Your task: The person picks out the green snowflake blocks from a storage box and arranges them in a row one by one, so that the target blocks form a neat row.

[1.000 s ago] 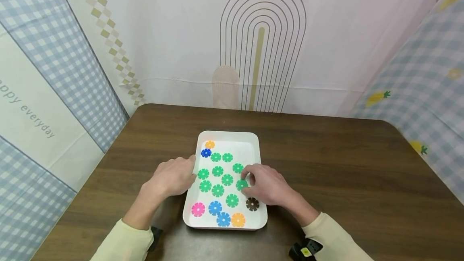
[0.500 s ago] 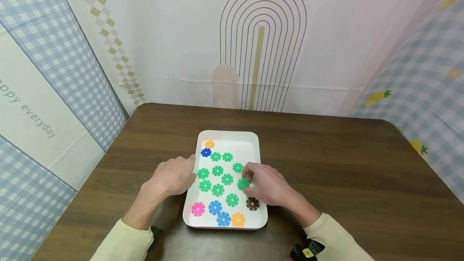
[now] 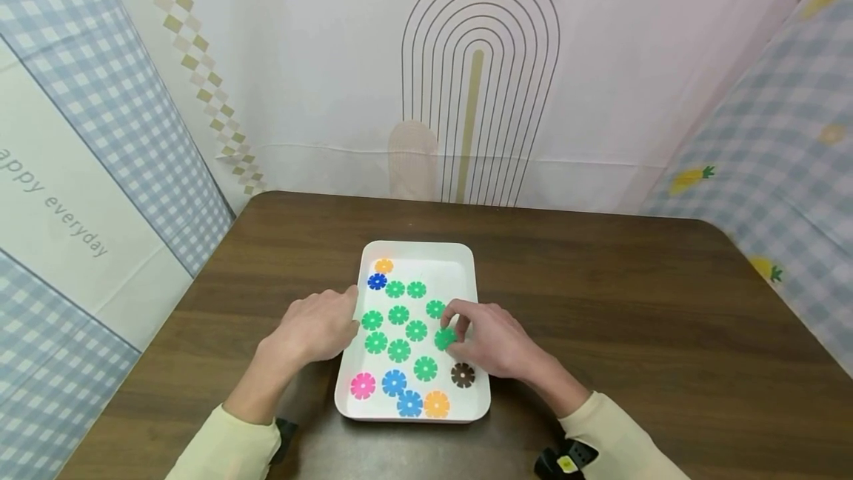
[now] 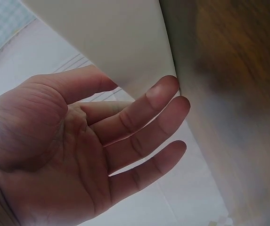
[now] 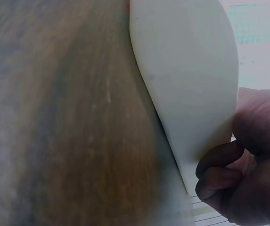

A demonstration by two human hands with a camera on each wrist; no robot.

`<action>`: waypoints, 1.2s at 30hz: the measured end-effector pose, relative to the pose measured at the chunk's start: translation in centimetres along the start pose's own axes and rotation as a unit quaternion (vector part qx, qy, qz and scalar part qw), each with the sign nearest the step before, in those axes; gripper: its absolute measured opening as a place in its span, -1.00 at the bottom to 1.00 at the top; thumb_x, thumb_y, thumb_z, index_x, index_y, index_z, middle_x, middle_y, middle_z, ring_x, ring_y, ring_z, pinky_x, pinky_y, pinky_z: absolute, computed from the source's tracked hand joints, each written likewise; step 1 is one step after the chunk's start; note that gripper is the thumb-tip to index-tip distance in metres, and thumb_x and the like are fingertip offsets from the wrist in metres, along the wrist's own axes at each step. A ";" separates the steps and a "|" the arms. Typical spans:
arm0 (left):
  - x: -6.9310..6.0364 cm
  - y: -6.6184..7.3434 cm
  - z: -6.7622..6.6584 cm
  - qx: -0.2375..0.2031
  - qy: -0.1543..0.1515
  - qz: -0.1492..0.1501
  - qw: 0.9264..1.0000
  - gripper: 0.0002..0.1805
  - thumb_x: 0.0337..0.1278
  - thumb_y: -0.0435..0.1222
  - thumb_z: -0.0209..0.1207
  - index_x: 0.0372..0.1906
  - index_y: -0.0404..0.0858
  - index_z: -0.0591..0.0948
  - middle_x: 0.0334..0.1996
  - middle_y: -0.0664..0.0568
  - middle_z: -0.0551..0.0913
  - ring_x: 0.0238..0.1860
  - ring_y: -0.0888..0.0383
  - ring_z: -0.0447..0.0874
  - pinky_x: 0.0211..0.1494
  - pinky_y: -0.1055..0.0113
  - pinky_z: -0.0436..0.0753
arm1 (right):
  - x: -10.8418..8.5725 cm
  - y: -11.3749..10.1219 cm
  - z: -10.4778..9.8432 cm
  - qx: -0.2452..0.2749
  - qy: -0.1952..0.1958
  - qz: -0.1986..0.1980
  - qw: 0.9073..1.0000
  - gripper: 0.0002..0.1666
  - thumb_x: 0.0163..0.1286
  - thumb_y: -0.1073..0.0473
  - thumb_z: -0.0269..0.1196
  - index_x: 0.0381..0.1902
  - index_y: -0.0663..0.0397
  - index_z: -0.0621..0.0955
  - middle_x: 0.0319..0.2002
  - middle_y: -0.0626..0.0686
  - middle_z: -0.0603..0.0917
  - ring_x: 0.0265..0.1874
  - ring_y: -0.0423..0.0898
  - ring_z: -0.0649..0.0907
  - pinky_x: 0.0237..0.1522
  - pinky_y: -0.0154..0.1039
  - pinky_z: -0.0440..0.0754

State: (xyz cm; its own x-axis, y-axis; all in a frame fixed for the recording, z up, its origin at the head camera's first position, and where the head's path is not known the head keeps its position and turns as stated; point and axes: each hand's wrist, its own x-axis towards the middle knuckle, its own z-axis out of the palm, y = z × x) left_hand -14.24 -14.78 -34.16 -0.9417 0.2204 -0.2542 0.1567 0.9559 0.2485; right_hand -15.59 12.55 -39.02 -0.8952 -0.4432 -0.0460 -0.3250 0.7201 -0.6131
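Note:
In the head view a white tray point(image 3: 460, 272) holds several flat notched building discs. My right hand point(image 3: 496, 339) reaches over its right side, and thumb and index finger pinch a green disc point(image 3: 445, 338) by its edges. Its other fingers curl near the tray's outer wall point(image 5: 186, 70) in the right wrist view, where the disc is hidden. On the opposite side my left hand point(image 3: 320, 324) holds the tray's left edge. From the left wrist, its thumb and index finger go behind the wall point(image 4: 120, 42), while other fingertips touch the outside.
More green discs point(image 3: 398, 350) lie spread through the tray. Near its front are a pink disc point(image 3: 363, 385), two light blue discs point(image 3: 394, 382), an orange disc point(image 3: 436, 404) and a dark brown disc point(image 3: 463, 375). A dark blue disc point(image 3: 377, 281) and another orange disc point(image 3: 383, 266) lie far left.
The green disc at my right fingertips has shifted very slightly in the tray. My left hand and the other discs have stayed in place.

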 end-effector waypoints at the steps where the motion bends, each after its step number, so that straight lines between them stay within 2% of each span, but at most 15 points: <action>1: 0.0 0.0 0.0 -0.001 0.001 -0.001 1.000 -0.31 0.45 -0.26 0.21 0.54 -0.45 0.32 0.00 -0.23 0.70 -0.38 0.04 0.51 -0.38 0.21 0.42 | 0.0 0.0 0.0 0.003 -0.001 -0.002 1.000 -0.68 0.24 0.27 0.52 -0.12 -0.17 0.68 -0.37 -0.13 0.67 -0.56 -0.16 0.54 -0.45 -0.26 0.47; 7: 0.2 0.1 0.3 -0.031 -0.005 -0.017 0.999 -0.18 0.43 -0.30 0.19 0.64 -0.45 0.13 -0.22 -0.16 0.65 -0.46 0.03 0.46 -0.39 0.21 0.40 | 0.1 0.1 -0.2 0.024 -0.007 0.001 1.000 -0.67 0.24 0.30 0.51 -0.12 -0.18 0.70 -0.39 -0.12 0.68 -0.56 -0.15 0.55 -0.44 -0.25 0.49; 13: 0.1 0.4 0.4 -0.048 -0.012 -0.024 0.999 -0.17 0.45 -0.33 0.16 0.66 -0.44 0.08 -0.42 -0.07 0.49 -0.51 0.02 0.41 -0.40 0.23 0.39 | 0.1 0.2 -0.4 0.025 -0.002 -0.002 1.000 -0.66 0.24 0.31 0.51 -0.12 -0.19 0.71 -0.41 -0.12 0.68 -0.54 -0.15 0.55 -0.41 -0.25 0.49; 23: 0.1 0.5 0.3 -0.062 -0.022 -0.024 0.998 -0.16 0.47 -0.34 0.13 0.68 -0.42 0.03 -0.37 -0.09 0.51 -0.51 0.02 0.43 -0.41 0.22 0.39 | 0.3 0.3 -0.6 0.025 0.016 0.001 1.000 -0.67 0.23 0.31 0.53 -0.13 -0.19 0.73 -0.39 -0.13 0.72 -0.45 -0.17 0.59 -0.35 -0.26 0.56; 36: 0.1 0.6 0.3 -0.076 -0.033 -0.036 0.996 -0.14 0.44 -0.36 0.15 0.69 -0.39 0.03 -0.44 -0.09 0.49 -0.59 0.04 0.42 -0.44 0.26 0.40 | 0.1 0.8 -2.5 0.132 0.033 0.001 0.991 -0.70 0.27 0.32 0.51 -0.08 -0.06 0.73 -0.39 -0.02 0.71 -0.43 -0.06 0.58 -0.39 -0.28 0.54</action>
State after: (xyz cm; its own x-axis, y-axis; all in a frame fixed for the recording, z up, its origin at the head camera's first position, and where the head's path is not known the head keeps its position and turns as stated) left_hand -14.18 -14.14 -34.34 -0.9261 0.1705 -0.3366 0.0384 0.9301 0.3654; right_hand -16.70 14.40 -37.52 -0.9162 -0.4007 -0.0011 -0.2407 0.5526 -0.7979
